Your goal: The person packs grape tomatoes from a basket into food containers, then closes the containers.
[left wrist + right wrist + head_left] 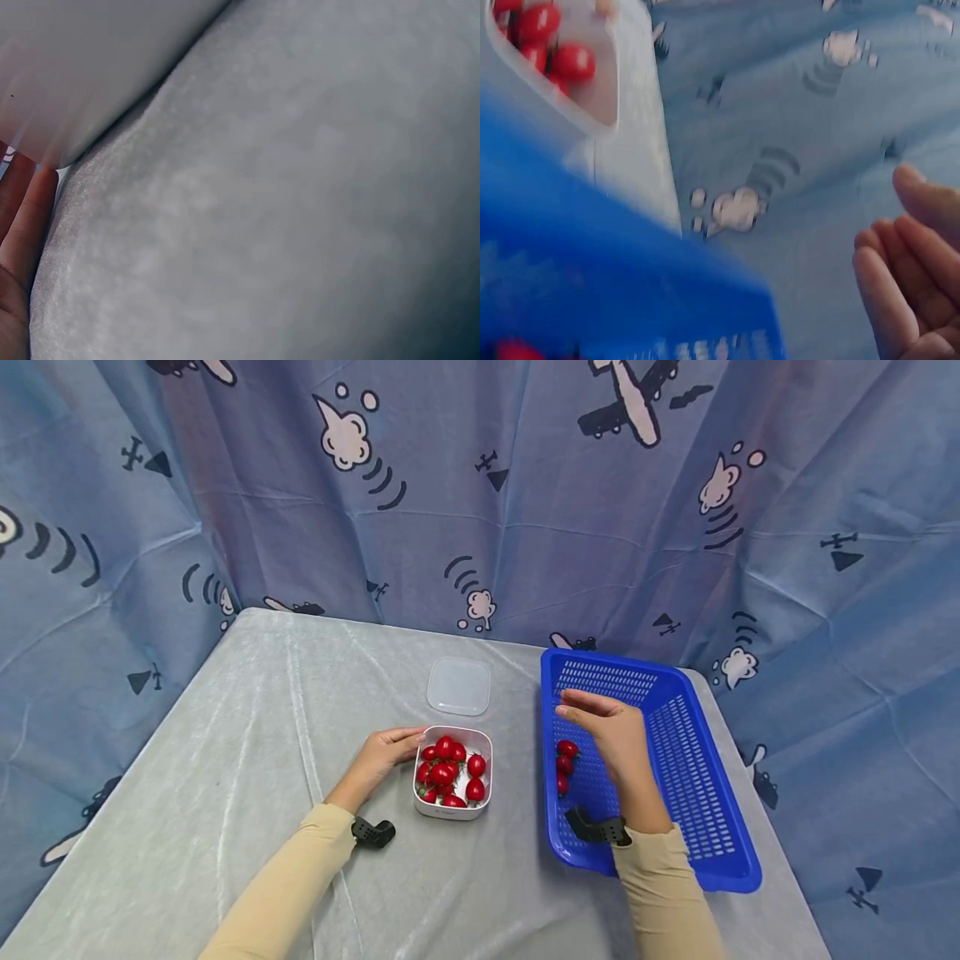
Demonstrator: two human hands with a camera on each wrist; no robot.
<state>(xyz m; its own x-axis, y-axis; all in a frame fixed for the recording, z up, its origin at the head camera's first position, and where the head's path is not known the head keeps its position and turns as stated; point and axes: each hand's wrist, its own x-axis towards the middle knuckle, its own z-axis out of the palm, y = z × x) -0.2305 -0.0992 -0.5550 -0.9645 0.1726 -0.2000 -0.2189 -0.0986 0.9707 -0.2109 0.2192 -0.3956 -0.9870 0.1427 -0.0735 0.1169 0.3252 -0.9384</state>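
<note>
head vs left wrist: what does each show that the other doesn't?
Only head: the cherry tomatoes in the white container, its clear lid behind, the blue basket holding a few tomatoes, and the right hand above it, fingers relaxed. Only left wrist: a close look at the container's bottom edge meeting the cloth. Both: the left hand against the white container on the grey tablecloth.

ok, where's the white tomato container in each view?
Head: white container at table centre, full of red tomatoes, left hand touching its left wall.
Left wrist: blurred white wall, top left, fingers against it.
Right wrist: top left, past the blue basket rim; right hand is open, apart from it.
Shared landmark: the grey tablecloth under the container.
</note>
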